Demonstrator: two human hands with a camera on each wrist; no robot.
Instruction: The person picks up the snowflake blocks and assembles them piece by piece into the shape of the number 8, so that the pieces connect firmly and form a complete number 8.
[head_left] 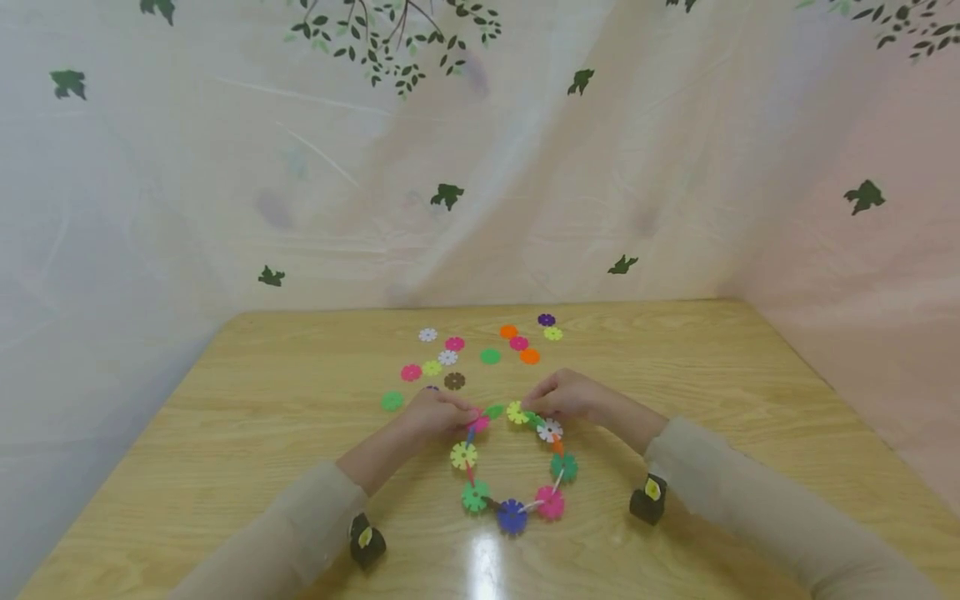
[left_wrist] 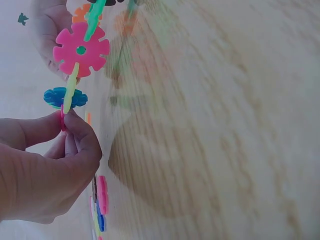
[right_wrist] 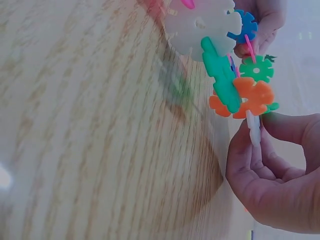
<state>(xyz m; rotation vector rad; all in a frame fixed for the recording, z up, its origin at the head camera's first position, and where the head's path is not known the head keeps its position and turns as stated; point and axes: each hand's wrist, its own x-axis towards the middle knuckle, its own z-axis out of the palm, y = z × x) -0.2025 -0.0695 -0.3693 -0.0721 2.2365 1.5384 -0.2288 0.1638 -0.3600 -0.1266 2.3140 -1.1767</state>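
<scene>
A chain of notched plastic flower discs (head_left: 512, 517), slotted together in several colours, curves into a near-closed ring above the table. Its far ends, a green disc (head_left: 492, 412) and a yellow disc (head_left: 516, 412), face each other across a small gap. My left hand (head_left: 438, 412) pinches the pink disc (left_wrist: 63, 120) by the left end between thumb and fingers. On the other side, my right hand (head_left: 566, 395) pinches the chain close to the yellow disc; the right wrist view shows a pale disc (right_wrist: 254, 131) edge-on at those fingertips. Fingers partly hide the held pieces.
Loose flower discs lie scattered behind the hands on the wooden table (head_left: 247, 417), among them a brown one (head_left: 454, 381), a green one (head_left: 491, 357) and an orange one (head_left: 529, 357). A leaf-printed cloth (head_left: 510, 233) hangs behind the table.
</scene>
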